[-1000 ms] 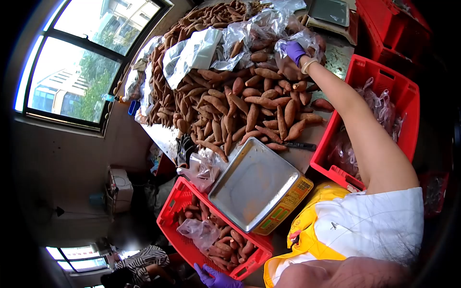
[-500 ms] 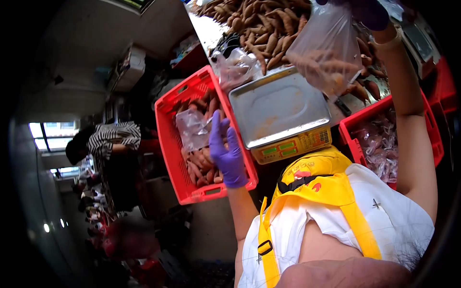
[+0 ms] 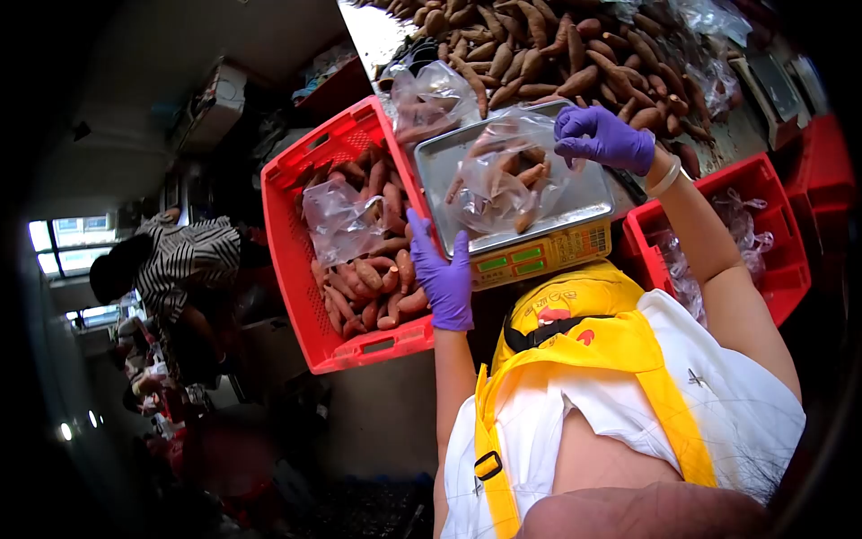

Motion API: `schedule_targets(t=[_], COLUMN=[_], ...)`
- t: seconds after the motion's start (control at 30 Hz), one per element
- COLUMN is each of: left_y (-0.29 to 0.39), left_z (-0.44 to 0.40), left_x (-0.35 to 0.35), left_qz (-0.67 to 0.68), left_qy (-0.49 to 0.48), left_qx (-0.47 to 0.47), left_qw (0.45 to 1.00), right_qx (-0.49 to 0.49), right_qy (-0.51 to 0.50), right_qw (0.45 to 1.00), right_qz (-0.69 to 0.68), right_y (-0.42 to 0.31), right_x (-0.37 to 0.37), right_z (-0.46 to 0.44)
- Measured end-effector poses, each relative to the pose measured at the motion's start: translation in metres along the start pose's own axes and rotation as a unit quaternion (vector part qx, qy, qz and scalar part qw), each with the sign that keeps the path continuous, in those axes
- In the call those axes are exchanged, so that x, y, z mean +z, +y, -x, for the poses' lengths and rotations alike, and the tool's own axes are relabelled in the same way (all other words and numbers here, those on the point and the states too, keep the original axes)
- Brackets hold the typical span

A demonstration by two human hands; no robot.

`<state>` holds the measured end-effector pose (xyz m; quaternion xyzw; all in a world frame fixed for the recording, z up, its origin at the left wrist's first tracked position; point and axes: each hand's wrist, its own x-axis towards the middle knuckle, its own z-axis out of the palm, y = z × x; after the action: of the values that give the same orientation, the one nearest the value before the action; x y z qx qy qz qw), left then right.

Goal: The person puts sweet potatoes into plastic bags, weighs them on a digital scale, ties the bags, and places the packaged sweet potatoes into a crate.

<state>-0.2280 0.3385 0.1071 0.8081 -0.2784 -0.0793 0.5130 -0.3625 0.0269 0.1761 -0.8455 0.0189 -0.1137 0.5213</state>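
A clear plastic bag with several sweet potatoes (image 3: 512, 175) rests on the metal tray of the yellow scale (image 3: 539, 256). My right hand (image 3: 606, 139), in a purple glove, has its fingers closed on the bag's top at the tray's right back corner. My left hand (image 3: 443, 277), also gloved in purple, is open with fingers spread, between the scale's left edge and the red crate (image 3: 359, 352). In that crate lie loose sweet potatoes (image 3: 373, 283) and another plastic bag (image 3: 339, 220).
A large heap of sweet potatoes (image 3: 575, 45) covers the table behind the scale. Another bag (image 3: 431, 99) lies at the scale's back left corner. A second red crate (image 3: 781, 260) with bags stands at the right. A person in a striped top (image 3: 189, 260) is at the far left.
My right hand has gone from the heap to the scale, bringing the bag of sweet potatoes onto its tray. My left hand has risen from the crate's lower edge to beside the scale.
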Motion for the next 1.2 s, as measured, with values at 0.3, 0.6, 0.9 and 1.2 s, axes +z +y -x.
schedule_targets(t=[0.3, 0.6, 0.9, 1.2], left_y=[0.057, 0.095, 0.056, 0.016], left_z=[-0.009, -0.040, -0.084, -0.060], left_x=[-0.018, 0.022, 0.070, -0.009], left_qz=[0.060, -0.109, -0.389, -0.281], left_qy=[-0.015, -0.027, 0.026, 0.033], left_qx=[0.045, 0.164, 0.208, 0.111], left_qw=[0.997, 0.980, 0.897, 0.953], right_qx=[-0.054, -0.033, 0.078, 0.167], right_qy=[0.298, 0.338, 0.247, 0.219], right_qw=[0.925, 0.881, 0.960, 0.897], right_qz=[0.230, 0.329, -0.102, -0.347], right_y=[-0.021, -0.034, -0.017, -0.033], right_x=[0.006, 0.039, 0.048, 0.038], right_z=[0.051, 0.045, 0.018, 0.100])
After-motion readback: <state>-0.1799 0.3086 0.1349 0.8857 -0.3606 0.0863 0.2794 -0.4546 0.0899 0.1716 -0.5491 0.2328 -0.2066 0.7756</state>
